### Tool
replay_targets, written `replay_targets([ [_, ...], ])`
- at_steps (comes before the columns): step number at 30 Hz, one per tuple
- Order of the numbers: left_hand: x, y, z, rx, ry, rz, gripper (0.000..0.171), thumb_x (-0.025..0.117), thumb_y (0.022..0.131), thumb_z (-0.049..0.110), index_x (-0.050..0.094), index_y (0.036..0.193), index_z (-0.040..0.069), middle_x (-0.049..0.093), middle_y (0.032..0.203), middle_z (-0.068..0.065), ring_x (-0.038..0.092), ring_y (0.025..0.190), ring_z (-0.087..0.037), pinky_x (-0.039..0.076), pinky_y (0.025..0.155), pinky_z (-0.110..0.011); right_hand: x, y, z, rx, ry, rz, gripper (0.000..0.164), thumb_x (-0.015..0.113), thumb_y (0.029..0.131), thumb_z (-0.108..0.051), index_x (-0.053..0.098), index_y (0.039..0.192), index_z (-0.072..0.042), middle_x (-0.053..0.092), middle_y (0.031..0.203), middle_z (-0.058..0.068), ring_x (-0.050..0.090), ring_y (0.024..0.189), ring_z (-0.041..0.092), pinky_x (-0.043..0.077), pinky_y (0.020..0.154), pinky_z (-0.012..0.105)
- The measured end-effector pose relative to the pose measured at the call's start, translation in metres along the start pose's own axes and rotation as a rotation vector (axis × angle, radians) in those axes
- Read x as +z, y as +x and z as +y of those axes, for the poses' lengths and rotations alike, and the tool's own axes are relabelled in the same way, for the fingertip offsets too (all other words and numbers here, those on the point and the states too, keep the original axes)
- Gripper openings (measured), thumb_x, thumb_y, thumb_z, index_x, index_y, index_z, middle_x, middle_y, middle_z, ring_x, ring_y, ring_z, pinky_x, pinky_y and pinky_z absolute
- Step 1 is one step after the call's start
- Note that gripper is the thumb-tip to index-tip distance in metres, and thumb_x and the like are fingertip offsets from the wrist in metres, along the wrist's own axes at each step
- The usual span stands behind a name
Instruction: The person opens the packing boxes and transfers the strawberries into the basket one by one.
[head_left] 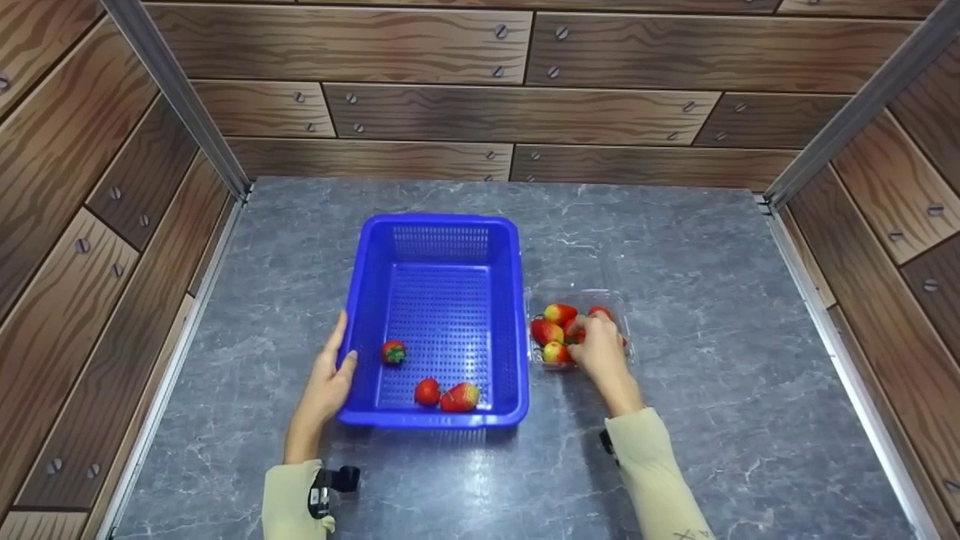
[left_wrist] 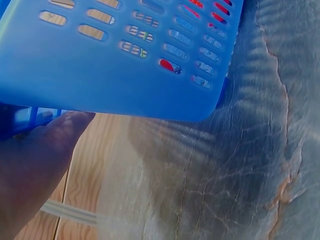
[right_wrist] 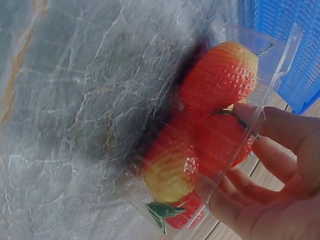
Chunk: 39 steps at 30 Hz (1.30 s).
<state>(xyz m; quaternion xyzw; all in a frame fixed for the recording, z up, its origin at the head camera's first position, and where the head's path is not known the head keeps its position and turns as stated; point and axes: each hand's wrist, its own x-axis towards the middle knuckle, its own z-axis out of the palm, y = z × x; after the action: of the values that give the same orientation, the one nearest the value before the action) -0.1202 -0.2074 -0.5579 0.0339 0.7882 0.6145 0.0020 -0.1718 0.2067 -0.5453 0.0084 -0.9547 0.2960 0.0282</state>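
Note:
A blue plastic basket (head_left: 517,322) with slotted walls lies lengthwise before me. Inside, near its front, are three strawberries: one leafy (head_left: 394,352), one red (head_left: 427,391) and one half yellow (head_left: 460,397). My left hand (head_left: 328,379) holds the basket's left side, thumb at the rim and fingers along the outer wall. Right of the basket is a clear plastic clamshell box (right_wrist: 287,57) with several red and yellow strawberries (right_wrist: 220,77). My right hand (head_left: 600,352) reaches into it, thumb and fingers around a red strawberry (right_wrist: 220,142).
The clamshell's clear lid (head_left: 574,262) lies folded back behind the box, close to the basket's right wall. All this stands on a grey marbled tabletop (head_left: 712,315). Wood-patterned panels (head_left: 435,112) with metal edge posts (head_left: 847,105) enclose its back and sides.

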Motion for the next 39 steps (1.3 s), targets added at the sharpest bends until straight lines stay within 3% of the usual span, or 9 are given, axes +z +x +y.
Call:
replay_targets([
  [11,0.001,0.002,-0.004,0.030,-0.025,0.017,0.056,0.032,0.105,0.001,0.011,0.157,-0.002,0.013,0.162,-0.022,0.011,0.149,-0.037,0.007,0.122,-0.048,-0.001,0.002,0.001,0.015,-0.019,-0.012,0.013,0.075,0.073,0.003,0.075,0.085,-0.001,0.059,0.095,0.017,0.058,0.089,0.040,0.051,0.078,0.052],
  [24,0.001,0.002,-0.001,0.003,-0.020,0.000,0.056,0.030,0.106,0.002,0.010,0.158,0.002,0.013,0.163,-0.021,0.012,0.149,-0.035,0.009,0.122,-0.047,-0.005,0.000,-0.002,-0.046,0.036,0.097,0.016,0.077,0.067,0.005,0.074,0.082,0.000,0.060,0.084,0.014,0.055,0.077,0.033,0.048,0.069,0.045],
  [30,0.001,0.001,-0.001,-0.003,0.000,0.008,0.056,0.031,0.106,0.002,0.011,0.158,0.000,0.014,0.163,-0.021,0.012,0.149,-0.036,0.009,0.122,-0.048,-0.014,0.000,-0.015,-0.036,0.041,0.071,0.018,0.078,0.070,0.004,0.074,0.087,0.002,0.060,0.086,0.014,0.056,0.080,0.033,0.049,0.071,0.045],
  [39,0.001,0.002,-0.002,-0.006,0.010,0.017,0.056,0.032,0.106,0.003,0.012,0.159,0.003,0.015,0.163,-0.020,0.012,0.149,-0.035,0.009,0.122,-0.047,-0.026,-0.001,-0.047,-0.099,0.067,0.125,0.024,0.077,0.070,0.005,0.076,0.093,0.001,0.063,0.088,0.014,0.061,0.083,0.036,0.052,0.076,0.048],
])
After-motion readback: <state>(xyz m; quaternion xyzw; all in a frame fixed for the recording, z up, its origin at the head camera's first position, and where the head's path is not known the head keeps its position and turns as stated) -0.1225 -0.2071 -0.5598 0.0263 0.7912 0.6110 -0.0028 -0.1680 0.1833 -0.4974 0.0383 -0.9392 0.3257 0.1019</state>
